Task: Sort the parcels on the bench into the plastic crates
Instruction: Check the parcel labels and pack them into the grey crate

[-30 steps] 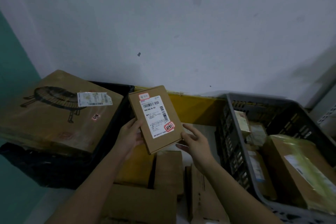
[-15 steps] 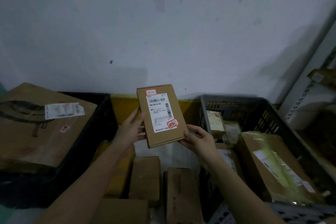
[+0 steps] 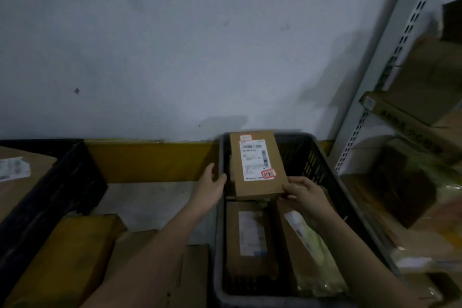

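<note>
Fingers of the right hand [image 3: 303, 191] pinch the near right corner of the flat labelled parcel [image 3: 257, 165], while the left hand [image 3: 212, 184] sits just beside its left edge, fingers relaxed and seemingly clear of it. The parcel's long axis points away from the person, and it hangs over the far end of the grey crate [image 3: 350, 210]. Below lie a labelled box [image 3: 251, 235] and a film-wrapped parcel [image 3: 311, 255]; a black crate [image 3: 62, 182] stands well to the left.
</note>
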`<act>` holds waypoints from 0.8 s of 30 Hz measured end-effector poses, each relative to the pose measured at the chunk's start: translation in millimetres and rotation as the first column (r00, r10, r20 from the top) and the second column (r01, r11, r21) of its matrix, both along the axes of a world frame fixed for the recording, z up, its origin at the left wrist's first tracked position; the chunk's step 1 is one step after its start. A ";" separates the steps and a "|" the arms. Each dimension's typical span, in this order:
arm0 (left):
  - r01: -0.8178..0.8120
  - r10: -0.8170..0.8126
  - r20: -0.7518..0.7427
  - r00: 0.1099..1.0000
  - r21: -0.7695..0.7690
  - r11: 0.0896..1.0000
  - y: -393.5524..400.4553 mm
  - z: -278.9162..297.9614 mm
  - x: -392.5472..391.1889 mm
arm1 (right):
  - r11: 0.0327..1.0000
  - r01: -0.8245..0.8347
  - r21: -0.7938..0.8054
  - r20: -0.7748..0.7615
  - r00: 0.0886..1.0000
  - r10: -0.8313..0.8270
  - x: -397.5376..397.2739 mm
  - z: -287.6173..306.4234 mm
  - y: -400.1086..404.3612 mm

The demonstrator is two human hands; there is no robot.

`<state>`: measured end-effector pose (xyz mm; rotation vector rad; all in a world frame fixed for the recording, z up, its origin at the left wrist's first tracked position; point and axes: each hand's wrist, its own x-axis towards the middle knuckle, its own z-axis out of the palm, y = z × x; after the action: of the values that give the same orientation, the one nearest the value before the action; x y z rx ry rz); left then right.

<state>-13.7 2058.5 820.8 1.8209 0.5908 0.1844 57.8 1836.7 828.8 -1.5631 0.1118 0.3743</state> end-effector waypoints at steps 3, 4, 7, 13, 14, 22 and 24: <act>0.045 -0.043 -0.033 0.999 0.074 0.996 -17.1 -13.5 11.9 | 0.979 -0.107 -0.173 -0.068 0.993 0.097 5.2 -4.9 -15.7; 0.069 -0.065 -0.042 0.997 0.098 0.993 -19.6 -21.0 13.0 | 0.963 -0.144 -0.227 -0.085 0.988 0.128 5.0 -5.3 -19.5; 0.094 -0.086 -0.058 0.995 0.145 0.985 -11.9 -60.5 21.8 | 0.878 -0.274 -0.391 -0.138 0.961 0.239 -2.5 -1.3 -24.2; 0.074 -0.051 -0.101 0.994 0.231 0.970 -28.2 -35.3 11.0 | 0.668 -0.513 -0.539 -0.259 0.856 0.448 -27.6 -0.1 -7.5; 0.074 -0.048 -0.111 0.993 0.241 0.968 -28.4 -34.3 10.4 | 0.580 -0.567 -0.585 -0.280 0.812 0.512 -31.3 -2.8 -3.8; 0.091 -0.054 -0.126 0.991 0.312 0.946 -26.5 -36.4 8.3 | 0.118 -0.252 -0.961 -0.079 0.654 0.753 -34.0 -40.4 21.9; 0.089 -0.047 -0.136 0.990 0.319 0.943 -27.1 -36.1 8.6 | 0.072 -0.287 -0.955 -0.089 0.511 0.855 -33.9 -46.4 29.9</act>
<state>-5.1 2031.5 784.6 2.1830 0.6112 0.1251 23.9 1866.6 782.4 -2.8051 -1.0762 0.5896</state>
